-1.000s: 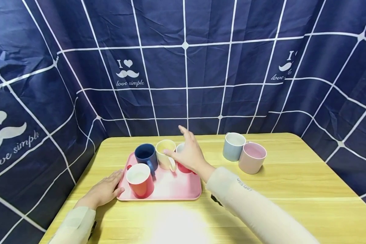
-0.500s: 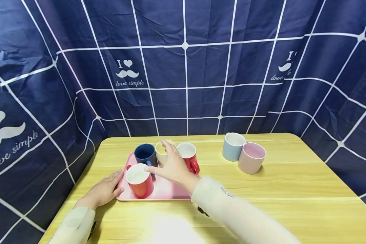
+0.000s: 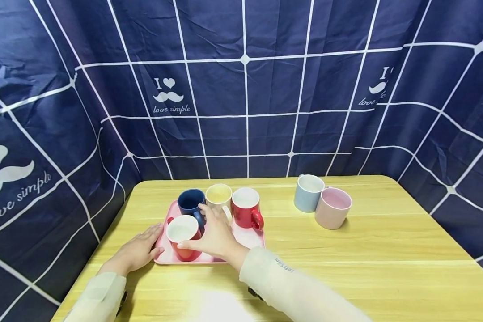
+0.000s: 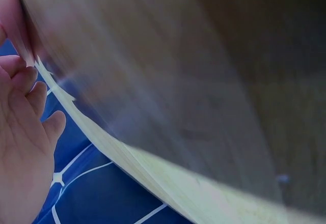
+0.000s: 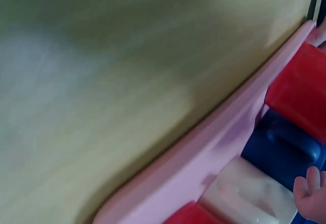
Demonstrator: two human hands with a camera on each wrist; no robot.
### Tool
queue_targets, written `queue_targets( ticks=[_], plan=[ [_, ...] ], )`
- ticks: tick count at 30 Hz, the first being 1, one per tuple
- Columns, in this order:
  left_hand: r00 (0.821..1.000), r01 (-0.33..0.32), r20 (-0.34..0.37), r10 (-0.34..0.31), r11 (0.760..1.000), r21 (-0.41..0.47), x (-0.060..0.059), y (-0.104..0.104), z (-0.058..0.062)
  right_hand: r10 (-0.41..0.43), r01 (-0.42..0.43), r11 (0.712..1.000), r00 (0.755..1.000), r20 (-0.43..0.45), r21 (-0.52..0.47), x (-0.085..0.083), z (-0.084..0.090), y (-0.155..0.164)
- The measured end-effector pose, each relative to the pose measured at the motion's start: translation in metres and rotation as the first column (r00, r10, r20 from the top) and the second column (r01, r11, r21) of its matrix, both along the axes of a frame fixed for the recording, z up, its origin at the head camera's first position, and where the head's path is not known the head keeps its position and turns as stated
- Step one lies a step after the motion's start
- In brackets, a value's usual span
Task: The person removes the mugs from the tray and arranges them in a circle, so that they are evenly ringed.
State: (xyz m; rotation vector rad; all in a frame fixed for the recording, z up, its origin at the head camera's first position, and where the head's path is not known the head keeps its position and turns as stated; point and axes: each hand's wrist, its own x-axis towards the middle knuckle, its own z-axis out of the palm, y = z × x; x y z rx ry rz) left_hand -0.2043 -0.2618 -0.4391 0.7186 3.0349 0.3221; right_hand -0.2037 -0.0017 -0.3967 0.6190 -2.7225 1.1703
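while the left hand [image 3: 138, 250] lies flat with its fingers straight along the near-left edge of the pink tray [image 3: 253, 240], the right hand [image 3: 215, 236] is where the action is. it's spread into a wide c beside the near red mug [image 3: 181, 232], thumb in front of the wall, fingers out past the far side by the blue mug [image 3: 190, 202]. can't tell if the thumb is actually touching the wall or just in front of it, but it isn't pinching anything as far as i can see.

so the mug in question stands upright on the tray, between the two hands. the blue mug is just past the right fingertips, then the cream mug [image 3: 218, 195], and the other red mug [image 3: 246, 213] is off to the right of that hand. the light blue mug [image 3: 307, 200] and pink mug [image 3: 331, 213] stand on the table [image 3: 370, 259], well out to the right of both hands.

imo the step in hand is getting a grip on the near red mug. next move calls for bringing thumb and fingers in round its wall. i'd watch the blue handle, since it's so close to those fingers it could get knocked. left hand looks well placed to steady the tray, though i can't tell if it's pressing.
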Motion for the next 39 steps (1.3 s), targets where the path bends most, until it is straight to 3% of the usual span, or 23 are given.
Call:
queue_targets(
  ticks=[9,19,26,39],
  plan=[
    [1.000,0.002,0.004,-0.003,1.000,0.009,0.001,0.001,0.002,-0.022,0.022,1.000,0.999,0.034,0.008,0.004,-0.010,-0.014],
    [1.000,-0.002,0.007,0.002,1.000,0.000,0.001,0.000,0.002,-0.087,0.088,0.996,0.995,-0.042,0.023,0.004,-0.014,-0.026],
    [1.000,-0.006,0.016,0.006,1.000,-0.003,-0.001,0.000,0.000,-0.121,0.122,0.992,0.992,-0.027,0.033,0.006,-0.017,-0.032],
    [0.999,0.021,-0.025,-0.021,1.000,-0.001,0.000,0.000,0.001,-0.126,0.123,0.988,0.992,-0.027,-0.095,0.006,-0.019,-0.034]
  ],
)
